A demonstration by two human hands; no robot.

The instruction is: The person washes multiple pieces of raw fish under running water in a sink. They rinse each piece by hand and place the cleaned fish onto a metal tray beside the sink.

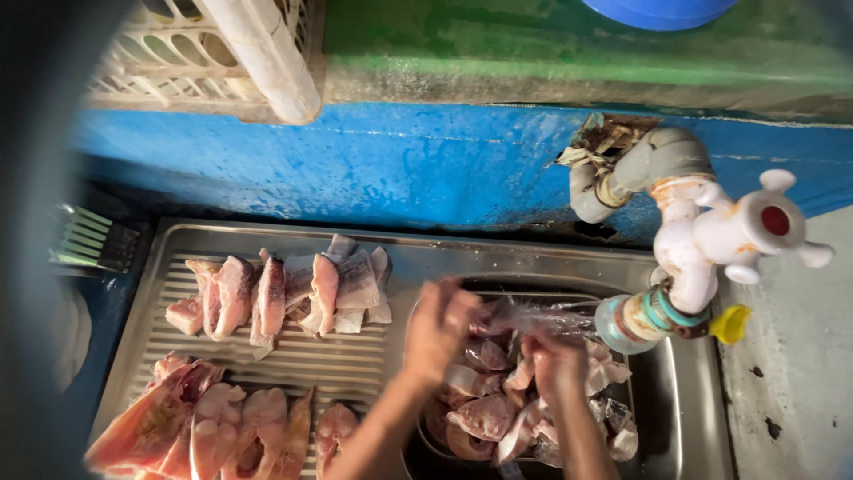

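Note:
My left hand (438,327) is curled over the sink basin and seems to grip a piece of fish (491,318) held in the water stream. My right hand (555,360) is beside it, fingers closed on the same wet piece under the white tap (711,240). Water runs from the spout (622,322) onto the hands. Several cut fish pieces (489,413) fill the basin below both hands.
A steel sink (293,356) has a ribbed drainboard with a row of fish slices (284,293) at the back and larger pink pieces (204,427) in front. A blue wall (373,169) rises behind. A white plastic crate (222,53) stands top left, a brush (89,240) at left.

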